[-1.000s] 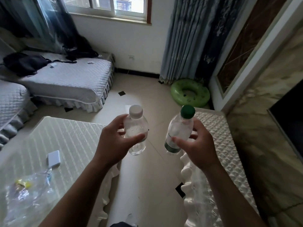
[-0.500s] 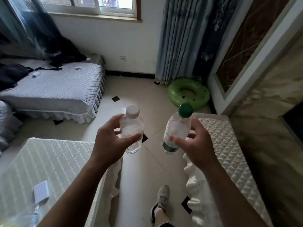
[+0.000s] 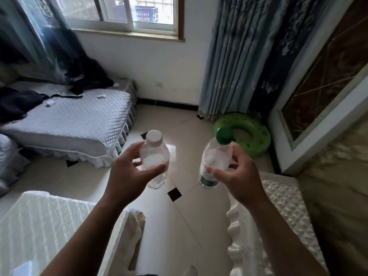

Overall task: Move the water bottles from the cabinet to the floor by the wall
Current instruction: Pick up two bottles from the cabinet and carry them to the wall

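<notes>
Head view: 2 bottles held up over the floor (image 3: 179, 226), between a covered table (image 3: 49, 226) at left and a covered cabinet (image 3: 282, 206) at right. Left hand (image 3: 127, 180) wrapped around the white-cap bottle (image 3: 154, 156), thumb across the front, fingers curled behind, bottle roughly upright. Right hand (image 3: 241, 182) gripping the green-cap bottle (image 3: 216, 156) between thumb and fingers, bottle tilted with cap leaning right. Bottles near each other, not touching, both clear of any surface. Beyond them: a green swim ring (image 3: 256, 136) on the floor by a curtain (image 3: 235, 56), a grey quilted bed (image 3: 69, 120) at left, a window (image 3: 123, 14) above the far wall (image 3: 159, 62).
</notes>
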Tool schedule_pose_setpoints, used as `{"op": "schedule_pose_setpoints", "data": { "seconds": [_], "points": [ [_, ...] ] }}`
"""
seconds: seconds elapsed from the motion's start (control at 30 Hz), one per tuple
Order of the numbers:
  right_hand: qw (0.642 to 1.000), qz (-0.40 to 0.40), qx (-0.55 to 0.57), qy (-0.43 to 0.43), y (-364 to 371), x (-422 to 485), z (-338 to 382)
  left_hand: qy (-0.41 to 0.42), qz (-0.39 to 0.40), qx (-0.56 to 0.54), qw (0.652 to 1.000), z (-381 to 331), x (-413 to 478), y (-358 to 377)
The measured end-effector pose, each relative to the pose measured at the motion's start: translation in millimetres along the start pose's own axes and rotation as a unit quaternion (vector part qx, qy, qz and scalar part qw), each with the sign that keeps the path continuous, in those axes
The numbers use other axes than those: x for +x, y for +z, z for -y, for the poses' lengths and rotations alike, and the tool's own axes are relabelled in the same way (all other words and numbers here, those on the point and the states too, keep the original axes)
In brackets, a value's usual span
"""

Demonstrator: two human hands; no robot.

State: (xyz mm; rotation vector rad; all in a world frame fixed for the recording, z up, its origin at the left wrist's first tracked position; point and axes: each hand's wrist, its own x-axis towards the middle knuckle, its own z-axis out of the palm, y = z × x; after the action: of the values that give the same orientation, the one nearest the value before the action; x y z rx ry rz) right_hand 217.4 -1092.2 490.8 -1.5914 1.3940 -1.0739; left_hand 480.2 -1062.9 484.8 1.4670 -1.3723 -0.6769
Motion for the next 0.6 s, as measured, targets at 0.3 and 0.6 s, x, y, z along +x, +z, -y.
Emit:
{"op": "schedule_pose_setpoints", "data": {
  "seconds": [0.3,0.6],
  "points": [
    [1.000,0.013,-0.009,0.004,9.2,109.3,-11.1,-0.019,-0.001,-0.014,1.000,25.0,102.7,25.9],
    [1.000,0.002,-0.018,0.022,57.0,239.1,-16.2,-0.032,0.008,-0.041,0.999,75.2,243.1,27.4]
  ]
}}
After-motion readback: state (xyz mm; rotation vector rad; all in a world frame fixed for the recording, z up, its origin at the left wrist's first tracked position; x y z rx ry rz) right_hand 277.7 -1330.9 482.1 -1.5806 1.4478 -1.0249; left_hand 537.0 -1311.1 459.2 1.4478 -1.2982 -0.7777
